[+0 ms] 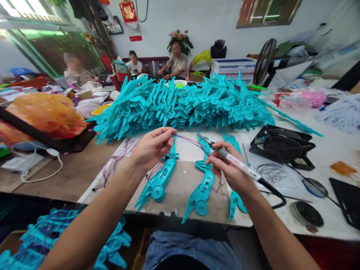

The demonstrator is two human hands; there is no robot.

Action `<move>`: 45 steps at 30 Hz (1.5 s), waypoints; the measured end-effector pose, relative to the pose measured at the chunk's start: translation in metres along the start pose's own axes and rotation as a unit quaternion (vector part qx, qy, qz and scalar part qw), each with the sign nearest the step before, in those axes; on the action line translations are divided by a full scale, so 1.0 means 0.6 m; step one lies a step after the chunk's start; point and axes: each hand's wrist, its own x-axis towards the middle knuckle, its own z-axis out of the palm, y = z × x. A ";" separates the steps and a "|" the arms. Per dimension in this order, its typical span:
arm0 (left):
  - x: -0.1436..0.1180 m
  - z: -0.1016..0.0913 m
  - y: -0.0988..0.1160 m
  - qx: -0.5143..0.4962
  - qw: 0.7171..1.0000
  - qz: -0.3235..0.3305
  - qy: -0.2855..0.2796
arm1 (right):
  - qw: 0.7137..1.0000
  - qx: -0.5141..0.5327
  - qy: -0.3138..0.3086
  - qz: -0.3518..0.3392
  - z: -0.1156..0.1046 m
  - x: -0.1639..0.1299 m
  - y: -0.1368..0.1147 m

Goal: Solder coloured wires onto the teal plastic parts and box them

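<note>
Hands at work over a desk (84, 176): the left hand (152, 148) pinches thin coloured wires (189, 140) taut between thumb and fingers, while the right hand (227, 168) is closed around a soldering iron (239, 165), tip near the wires. Steady wires and a brief, light touch would serve best. 3 teal plastic shells (159, 180) lie below; a teal pile (182, 103) and small fan (281, 144) sit beyond.
</note>
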 end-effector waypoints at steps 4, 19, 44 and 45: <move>-0.016 -0.021 -0.081 -0.022 0.996 -0.087 -0.015 | 0.980 -0.190 0.012 -0.052 -0.070 0.002 -0.009; -0.042 0.001 -0.299 0.116 0.980 -0.106 0.122 | 0.892 -0.431 -0.062 -0.120 -0.083 0.073 0.152; -0.045 0.007 -0.297 0.320 0.932 -0.170 -0.017 | 0.939 -0.300 0.143 -0.085 -0.074 -0.143 0.154; -0.047 0.006 -0.301 0.307 0.932 -0.192 -0.003 | 0.923 -0.314 0.207 -0.079 -0.093 -0.160 0.152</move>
